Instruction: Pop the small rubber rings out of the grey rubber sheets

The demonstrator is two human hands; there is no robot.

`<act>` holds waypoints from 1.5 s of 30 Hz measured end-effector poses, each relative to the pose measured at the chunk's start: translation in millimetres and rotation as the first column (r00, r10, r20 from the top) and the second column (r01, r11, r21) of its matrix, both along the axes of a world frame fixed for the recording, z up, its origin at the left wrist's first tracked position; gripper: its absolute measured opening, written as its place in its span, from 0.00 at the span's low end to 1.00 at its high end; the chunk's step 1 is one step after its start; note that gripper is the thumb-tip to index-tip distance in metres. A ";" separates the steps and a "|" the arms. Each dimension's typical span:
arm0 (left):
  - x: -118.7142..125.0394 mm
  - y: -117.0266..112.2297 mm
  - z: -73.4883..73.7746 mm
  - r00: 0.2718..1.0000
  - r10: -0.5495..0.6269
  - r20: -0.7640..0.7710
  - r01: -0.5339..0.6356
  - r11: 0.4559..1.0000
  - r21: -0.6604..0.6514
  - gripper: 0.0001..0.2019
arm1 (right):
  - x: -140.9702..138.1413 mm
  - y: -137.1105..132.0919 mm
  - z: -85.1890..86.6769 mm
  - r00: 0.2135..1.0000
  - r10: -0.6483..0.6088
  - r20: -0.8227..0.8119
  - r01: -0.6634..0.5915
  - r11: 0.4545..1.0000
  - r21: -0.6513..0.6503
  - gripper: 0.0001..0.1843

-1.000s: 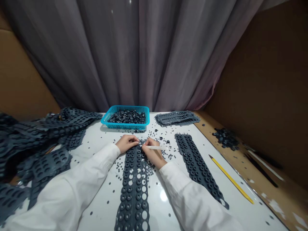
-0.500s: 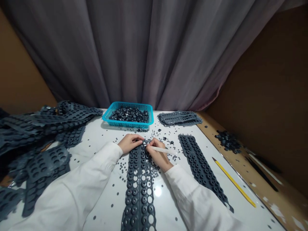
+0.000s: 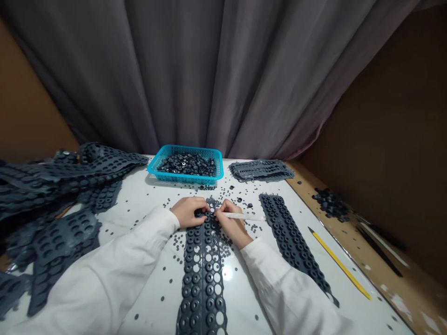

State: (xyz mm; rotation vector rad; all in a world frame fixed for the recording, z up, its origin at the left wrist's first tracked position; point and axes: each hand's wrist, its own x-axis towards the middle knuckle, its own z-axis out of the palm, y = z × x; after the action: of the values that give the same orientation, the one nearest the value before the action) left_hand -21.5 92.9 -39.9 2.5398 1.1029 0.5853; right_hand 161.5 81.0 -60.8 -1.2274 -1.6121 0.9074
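Observation:
A long dark grey rubber strip (image 3: 201, 279) with rows of raised rings lies lengthwise in front of me; several of its places are open holes with the white table showing through. At its far end, my left hand (image 3: 188, 211) rests over the left edge, thumb and fingers bent together on the strip. Opposite it, my right hand (image 3: 232, 221) grips a slim white stick-like tool (image 3: 240, 216), whose back end points right. The tool's working tip is hidden at the fingers, close to the strip's right row.
Behind the hands stands a blue basket (image 3: 185, 178) of small dark rings. A second strip (image 3: 293, 242) and a yellow pencil-like tool (image 3: 338, 263) lie right. Strips are stacked (image 3: 261, 170) at the back and heaped (image 3: 70, 232) left. Small dark discs (image 3: 223, 249) litter the table.
My left fingers have curled and drawn in, with the thumb now apart from the index finger's base. The right hand and its white tool have shifted slightly to the right.

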 end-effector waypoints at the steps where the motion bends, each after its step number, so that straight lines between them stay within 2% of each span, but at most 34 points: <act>1: -0.2 0.3 0.1 1.000 -0.011 -0.010 0.011 1.000 0.004 0.11 | 0.0 0.1 -0.1 1.000 0.000 0.002 0.000 1.000 0.008 0.09; 5: -0.1 -0.1 1.8 0.995 -0.045 -0.088 0.048 0.998 0.034 0.12 | -0.4 -0.3 1.7 1.000 0.010 0.012 -0.010 1.000 0.030 0.09; 12: 6.8 -3.8 11.9 0.951 -0.060 -0.304 0.109 0.983 0.146 0.08 | -1.8 -1.9 5.5 0.997 0.020 0.081 -0.027 0.996 0.087 0.09; 17: 15.3 -4.9 11.2 0.897 0.001 -0.441 0.106 0.970 0.218 0.08 | -2.4 -2.2 5.5 0.992 0.000 0.122 -0.014 0.993 0.114 0.08; 19: 15.4 -4.0 6.2 0.915 0.011 -0.403 0.078 0.976 0.204 0.09 | -2.4 -2.2 5.7 0.993 -0.002 0.122 -0.011 0.994 0.113 0.08; 21: 12.2 -1.9 0.8 0.963 0.000 -0.270 0.039 0.990 0.136 0.09 | -2.3 -1.9 5.7 0.993 -0.002 0.119 -0.011 0.994 0.107 0.08; 23: 6.1 1.4 -2.6 0.998 0.032 -0.044 -0.031 0.999 0.030 0.08 | -2.4 -1.6 5.5 0.994 0.003 0.113 -0.014 0.995 0.099 0.09; 25: -1.1 5.5 -2.7 0.961 0.182 0.208 -0.172 0.983 -0.065 0.08 | -2.9 -1.3 5.3 0.995 0.009 0.102 -0.018 0.996 0.088 0.09; 27: -7.3 9.6 -0.4 0.859 0.348 0.376 -0.310 0.937 -0.160 0.08 | -3.3 -1.3 5.2 0.996 0.011 0.088 -0.018 0.997 0.078 0.09; 29: -10.7 12.6 2.1 0.775 0.424 0.469 -0.322 0.903 -0.286 0.10 | -3.3 -1.5 5.5 0.997 0.003 0.076 -0.009 0.997 0.074 0.09; 31: -11.0 14.0 3.4 0.714 0.452 0.535 -0.196 0.862 -0.468 0.14 | -2.2 -2.0 5.9 0.998 -0.017 0.054 0.013 0.998 0.068 0.09; 32: -10.3 14.3 3.6 0.672 0.478 0.566 -0.109 0.820 -0.562 0.16 | -1.4 -2.2 6.0 0.999 -0.028 0.032 0.026 0.998 0.058 0.09; 35: -7.8 14.2 4.4 0.544 0.575 0.611 0.152 0.649 -0.745 0.21 | 1.6 -2.6 5.4 0.998 -0.038 -0.053 0.039 0.999 0.008 0.09; 37: -7.3 13.7 5.5 0.479 0.617 0.624 0.281 0.566 -0.775 0.21 | 2.9 -2.6 4.1 0.996 -0.020 -0.088 0.018 1.000 -0.016 0.10; 39: -8.0 13.1 6.4 0.429 0.644 0.633 0.367 0.516 -0.774 0.20 | 3.3 -2.4 2.9 0.995 0.000 -0.099 -0.003 1.000 -0.027 0.11; 42: -9.5 13.0 6.1 0.378 0.677 0.632 0.437 0.471 -0.766 0.18 | 3.1 -1.8 1.9 0.995 0.012 -0.103 -0.016 0.999 -0.037 0.11; 45: -9.9 14.2 3.8 0.359 0.707 0.609 0.465 0.430 -0.774 0.15 | 2.8 -1.4 2.0 0.995 0.010 -0.100 -0.013 0.999 -0.033 0.11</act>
State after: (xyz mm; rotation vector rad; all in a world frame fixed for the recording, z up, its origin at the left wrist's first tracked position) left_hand -31.5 107.1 -36.1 0.7210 0.7620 0.9515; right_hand 164.3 79.5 -58.9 -1.1780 -1.5313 0.9920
